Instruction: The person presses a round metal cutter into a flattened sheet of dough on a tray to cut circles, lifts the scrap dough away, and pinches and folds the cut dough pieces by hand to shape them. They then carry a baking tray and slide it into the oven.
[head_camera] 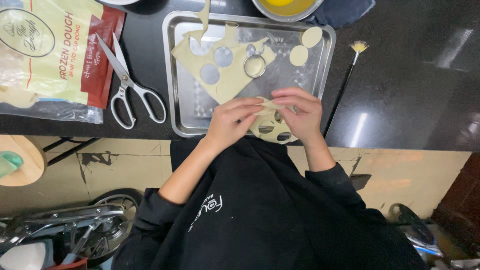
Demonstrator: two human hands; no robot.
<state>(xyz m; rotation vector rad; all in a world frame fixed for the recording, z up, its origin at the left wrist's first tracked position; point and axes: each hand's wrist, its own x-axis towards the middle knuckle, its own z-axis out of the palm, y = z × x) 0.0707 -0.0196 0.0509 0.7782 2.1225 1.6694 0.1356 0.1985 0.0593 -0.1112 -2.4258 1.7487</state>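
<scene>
At near edge of steel tray (pixel 176 75), on black counter (pixel 410 75): left hand (pixel 231 121) and right hand (pixel 300 112) meeting over a scrap of pale dough (pixel 270 127) pierced with round holes; both hands pinching a small folded dough piece (pixel 268 104) between fingertips, left from one side, right from the other; fingers pressed together on it, not spread; scrap partly hidden beneath both hands, its lower edge hanging just past tray rim toward the body.

Further back on tray: larger dough sheet (pixel 235 75) with several round cut-outs, one strip trailing up past tray's far rim; metal ring cutter (pixel 254 65) resting on that sheet's right part; two cut dough rounds (pixel 305 46) lying near tray's far right corner, close to each other, apart from sheet.

Left of tray: white-handled scissors (pixel 127 85), blades shut, pointing away; beyond those, a yellow and red dough bag (pixel 55 55) lying flat. Right of tray: fan-shaped pastry brush (pixel 350 75) lying diagonally, bristles at far end, handle running alongside tray's right rim. Beyond tray's far edge: metal bowl (pixel 287 7) holding yellow liquid, cut off by frame, beside a dark cloth (pixel 345 12).

Nothing between hands and tray contents; ring cutter and sheet just beyond fingertips. Black sleeves (pixel 345 185) pushed up forearms.
</scene>
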